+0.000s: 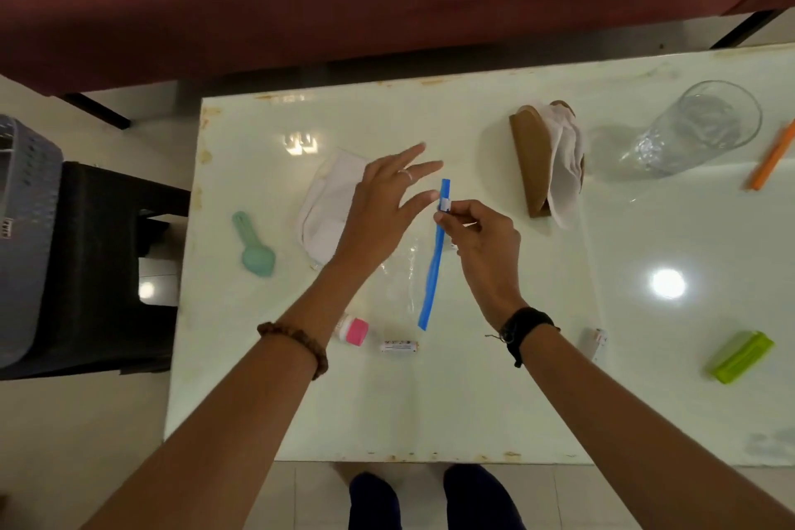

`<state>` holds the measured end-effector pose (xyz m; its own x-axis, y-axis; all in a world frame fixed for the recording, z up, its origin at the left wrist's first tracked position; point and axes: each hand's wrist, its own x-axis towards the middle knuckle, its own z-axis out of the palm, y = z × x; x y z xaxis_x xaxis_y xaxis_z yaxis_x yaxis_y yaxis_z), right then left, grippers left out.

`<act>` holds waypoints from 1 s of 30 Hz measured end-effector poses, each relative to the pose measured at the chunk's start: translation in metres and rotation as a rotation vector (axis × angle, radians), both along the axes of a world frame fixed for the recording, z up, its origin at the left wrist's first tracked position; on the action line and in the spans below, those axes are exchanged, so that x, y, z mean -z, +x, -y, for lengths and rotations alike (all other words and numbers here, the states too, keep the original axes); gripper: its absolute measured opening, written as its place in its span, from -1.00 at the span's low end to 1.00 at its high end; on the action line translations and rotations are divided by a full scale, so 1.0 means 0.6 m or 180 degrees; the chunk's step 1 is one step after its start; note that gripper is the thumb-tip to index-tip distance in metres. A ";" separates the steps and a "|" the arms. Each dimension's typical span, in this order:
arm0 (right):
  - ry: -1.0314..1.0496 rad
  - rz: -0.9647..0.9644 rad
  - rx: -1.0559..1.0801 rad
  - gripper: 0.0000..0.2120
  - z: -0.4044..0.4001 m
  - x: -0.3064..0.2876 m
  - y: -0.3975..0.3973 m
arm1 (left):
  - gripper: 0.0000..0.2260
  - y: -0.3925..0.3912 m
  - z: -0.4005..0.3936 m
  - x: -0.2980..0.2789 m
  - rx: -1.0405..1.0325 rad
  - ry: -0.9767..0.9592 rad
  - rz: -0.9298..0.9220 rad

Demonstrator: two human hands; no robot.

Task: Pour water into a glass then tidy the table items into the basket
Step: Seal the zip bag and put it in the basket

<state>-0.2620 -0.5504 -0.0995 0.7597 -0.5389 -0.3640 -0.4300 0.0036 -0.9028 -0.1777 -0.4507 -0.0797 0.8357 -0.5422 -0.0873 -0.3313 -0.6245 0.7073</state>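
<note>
A clear zip bag (398, 280) with a blue zip strip (433, 267) lies in the middle of the white table (430, 400). My right hand (482, 245) pinches the white slider near the far end of the strip. My left hand (383, 207) hovers just left of it, fingers spread, holding nothing. A clear glass (697, 129) with water stands at the far right. The grey basket (26, 237) sits on a dark stool (103, 271) left of the table.
On the table lie a white face mask (327, 202), a mint green scoop (254, 245), a pink-capped bottle (355, 329), a small white tube (399, 346), a brown holder with white cloth (546, 159), an orange pen (772, 159) and a green clip (740, 357).
</note>
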 end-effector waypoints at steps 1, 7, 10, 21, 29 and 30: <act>-0.0076 0.0067 -0.0040 -0.89 -0.003 -0.009 -0.001 | -0.75 0.011 0.000 -0.010 0.0145 0.0031 -0.0043; -0.0240 0.0517 -0.0177 -0.84 -0.023 -0.052 0.015 | -0.89 0.045 -0.027 -0.070 -0.0079 -0.0180 -0.0248; -0.0382 0.0760 -0.0298 -0.84 -0.035 -0.072 0.035 | -0.90 0.052 -0.045 -0.094 -0.0107 -0.0173 -0.0374; -0.1015 0.1004 -0.1027 -0.85 -0.085 -0.130 0.013 | -0.83 0.079 -0.144 -0.154 -0.1275 -0.1465 -0.0193; -0.0518 0.1077 -0.1058 -0.86 -0.085 -0.153 -0.041 | -0.85 0.085 -0.203 -0.169 -0.1693 -0.2032 -0.0438; -0.0223 0.1014 -0.1076 -0.74 -0.084 -0.156 -0.037 | -0.85 0.086 -0.210 -0.174 -0.1695 -0.2199 -0.0549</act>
